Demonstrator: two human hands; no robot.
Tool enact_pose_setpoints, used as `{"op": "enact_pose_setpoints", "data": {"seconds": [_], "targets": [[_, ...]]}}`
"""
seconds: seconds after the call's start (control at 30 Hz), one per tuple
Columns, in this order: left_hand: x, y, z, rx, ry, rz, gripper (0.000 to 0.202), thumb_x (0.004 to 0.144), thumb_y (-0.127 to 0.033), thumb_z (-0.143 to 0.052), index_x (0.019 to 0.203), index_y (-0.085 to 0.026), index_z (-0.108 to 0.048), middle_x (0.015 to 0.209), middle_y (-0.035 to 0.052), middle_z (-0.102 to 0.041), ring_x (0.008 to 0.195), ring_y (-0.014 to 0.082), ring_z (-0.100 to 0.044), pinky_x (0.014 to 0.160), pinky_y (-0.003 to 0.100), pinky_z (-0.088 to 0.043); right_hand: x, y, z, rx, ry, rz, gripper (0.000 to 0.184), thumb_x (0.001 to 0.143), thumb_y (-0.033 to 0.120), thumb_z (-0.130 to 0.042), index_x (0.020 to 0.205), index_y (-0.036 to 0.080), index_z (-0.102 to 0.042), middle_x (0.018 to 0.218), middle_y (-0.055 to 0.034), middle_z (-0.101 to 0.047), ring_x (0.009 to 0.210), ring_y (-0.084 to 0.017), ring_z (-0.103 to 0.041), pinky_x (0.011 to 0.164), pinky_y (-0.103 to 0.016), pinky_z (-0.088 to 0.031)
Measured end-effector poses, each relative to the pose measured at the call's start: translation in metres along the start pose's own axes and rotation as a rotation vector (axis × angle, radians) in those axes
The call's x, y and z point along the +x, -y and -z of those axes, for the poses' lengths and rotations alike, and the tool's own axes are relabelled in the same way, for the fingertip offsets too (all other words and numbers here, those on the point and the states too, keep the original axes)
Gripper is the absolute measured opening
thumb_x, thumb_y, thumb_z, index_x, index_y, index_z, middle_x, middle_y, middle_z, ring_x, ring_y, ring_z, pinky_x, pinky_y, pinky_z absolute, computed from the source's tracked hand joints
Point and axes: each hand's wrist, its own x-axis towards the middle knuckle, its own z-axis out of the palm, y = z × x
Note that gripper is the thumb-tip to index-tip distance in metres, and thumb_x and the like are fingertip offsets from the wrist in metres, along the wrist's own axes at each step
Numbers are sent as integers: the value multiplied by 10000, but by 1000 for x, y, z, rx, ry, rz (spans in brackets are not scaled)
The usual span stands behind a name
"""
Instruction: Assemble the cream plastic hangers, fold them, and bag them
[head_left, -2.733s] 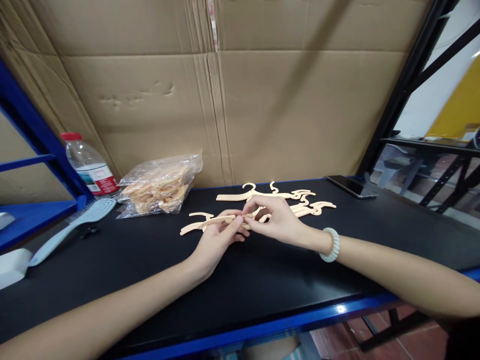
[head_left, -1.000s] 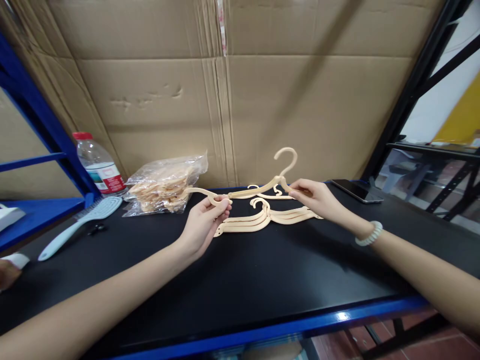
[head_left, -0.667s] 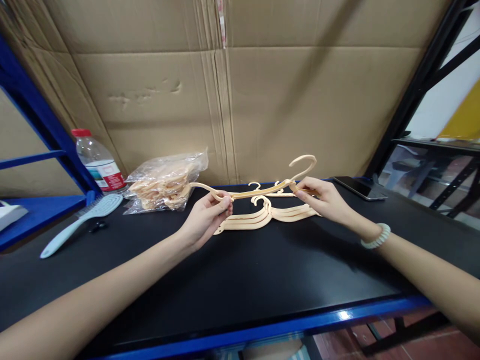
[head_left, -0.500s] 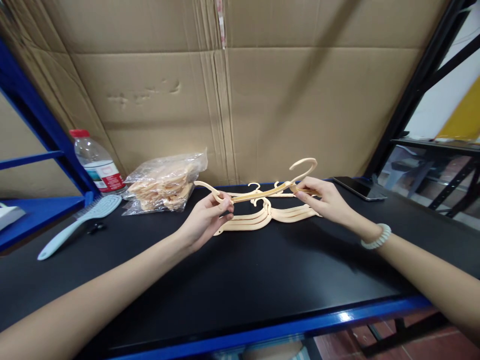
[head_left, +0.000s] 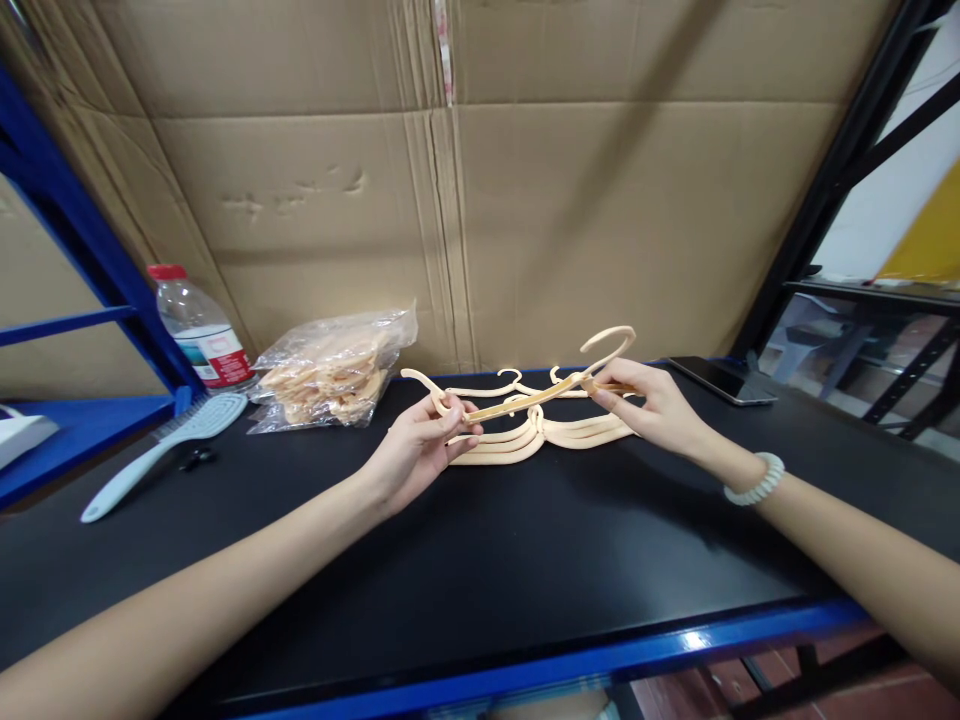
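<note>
A cream-coloured clothes hanger [head_left: 521,404] is held above the table, its hook [head_left: 622,345] pointing up at the right. My left hand [head_left: 416,445] pinches its left end, where a short curved piece [head_left: 418,378] sticks up past my fingers. Near the base of the hook, my right hand [head_left: 654,400] grips the hanger between thumb and fingers, hiding part of the right arm. Beneath it lie several matching hangers [head_left: 499,450] nested together on the black table [head_left: 525,560]. Farther back are more hangers [head_left: 480,392] with small hooks, partly covered.
Left of my hands lies a clear plastic bag [head_left: 330,370] of cream-coloured pieces. Beside it are a bottle with a red cap [head_left: 206,335], a pale blue hairbrush [head_left: 172,440] and a small black item [head_left: 197,459]. A phone [head_left: 720,380] rests at the back right. Cardboard [head_left: 637,200] stands behind.
The left end of the held hanger has dipped slightly and moved right with my left hand, so the hanger slopes more. My right hand stays in nearly the same place.
</note>
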Motion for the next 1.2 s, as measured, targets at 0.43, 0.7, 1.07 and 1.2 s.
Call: {"op": "enact_pose_setpoints", "data": {"seconds": [0.43, 0.7, 1.07, 1.2], "targets": [[-4, 5, -6, 32, -132, -55, 206, 672, -39, -694, 638, -151, -524, 632, -15, -619, 598, 104, -623, 601, 173, -485, -4, 5, -5, -40, -61, 103, 188, 903, 319, -527, 825, 182, -631, 758, -51, -609, 667, -165, -542, 606, -293, -431], [-4, 9, -9, 46, -172, -119, 236, 621, 48, -623, 644, -154, -504, 591, -37, -587, 527, 79, -572, 531, 149, -451, -4, 9, -7, -77, -85, 116, 181, 899, 281, -536, 768, 173, -601, 681, -25, -560, 601, -138, -498, 556, -271, -384], [-3, 12, -11, -15, -451, -87, 252, 778, 108, -506, 663, -100, -590, 709, 21, -654, 634, 112, -693, 688, 201, -581, -8, 14, -12, -150, -96, -14, 236, 898, 333, -536, 743, 172, -610, 649, -19, -557, 567, -132, -475, 537, -274, -350], [-4, 9, -14, -36, -455, -97, 242, 807, 87, -504, 671, -95, -588, 728, 48, -678, 693, 143, -721, 721, 203, -587, -7, 18, -12, -164, -127, -79, 219, 889, 330, -550, 758, 177, -638, 644, -17, -592, 554, -129, -496, 528, -266, -352]]}}
